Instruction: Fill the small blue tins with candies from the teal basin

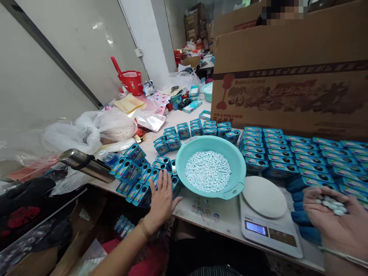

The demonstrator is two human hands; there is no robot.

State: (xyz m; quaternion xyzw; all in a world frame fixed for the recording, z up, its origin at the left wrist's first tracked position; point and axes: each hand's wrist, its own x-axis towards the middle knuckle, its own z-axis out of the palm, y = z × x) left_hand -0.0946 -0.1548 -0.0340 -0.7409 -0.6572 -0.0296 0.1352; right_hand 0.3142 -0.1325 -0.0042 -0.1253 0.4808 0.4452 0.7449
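Observation:
My left hand is stretched out, palm down, fingers extended over the small blue boxes grouped left of the basin. Its fingertips are at the nearest boxes; whether they touch one I cannot tell. My right hand is turned palm up and cupped round a small heap of white and pale blue tablets, to the right of the scale. A turquoise plastic basin holds a large heap of the same tablets. Beside it, the white digital scale has a bare round plate and reads 0.0.
Rows of blue boxes stand on the right, partly under my right hand. A large cardboard box blocks the back right, with a person partly visible behind. A steel flask, plastic bags and a red bucket are on the left.

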